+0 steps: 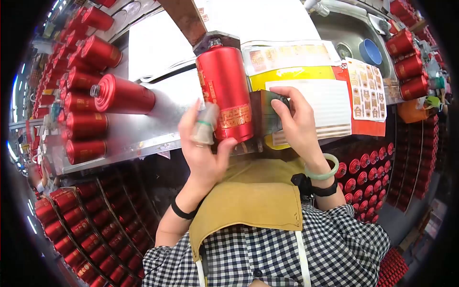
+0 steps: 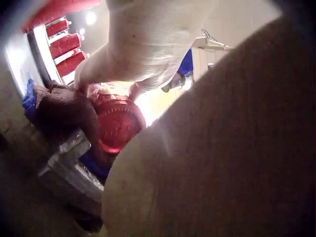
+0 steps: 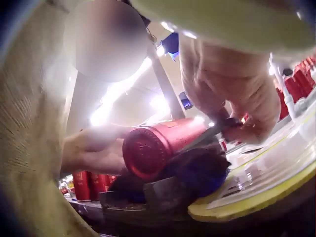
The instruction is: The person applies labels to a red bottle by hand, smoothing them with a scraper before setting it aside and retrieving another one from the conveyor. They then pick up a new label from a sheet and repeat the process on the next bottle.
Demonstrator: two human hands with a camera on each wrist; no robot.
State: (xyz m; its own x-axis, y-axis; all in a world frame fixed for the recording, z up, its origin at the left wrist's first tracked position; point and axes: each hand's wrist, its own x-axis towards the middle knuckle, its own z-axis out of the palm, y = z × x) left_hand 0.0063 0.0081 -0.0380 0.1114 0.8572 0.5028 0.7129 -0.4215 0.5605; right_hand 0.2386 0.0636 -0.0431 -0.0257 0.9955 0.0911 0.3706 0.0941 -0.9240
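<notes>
A red bottle (image 1: 224,86) with gold decals (image 1: 234,117) lies on its side in a dark cradle, its neck away from me. At its left side is my left hand (image 1: 203,143), blurred, with pale covers on some fingers and the thumb near the bottle's base. The left wrist view shows the red base (image 2: 118,126) under that hand. Right of the bottle, my right hand (image 1: 301,124) pinches a small dark piece (image 3: 229,123) between thumb and forefinger; I cannot tell its kind. Beside that hand is the cradle's dark side block (image 1: 267,115).
Sheets of gold decals (image 1: 368,91) and a white lined sheet (image 1: 311,107) lie at the right. Red bottles (image 1: 124,95) crowd the metal table at the left. A sink (image 1: 344,33) with a blue bowl (image 1: 370,51) is at the back right. Racks of red bottles (image 1: 91,225) stand below.
</notes>
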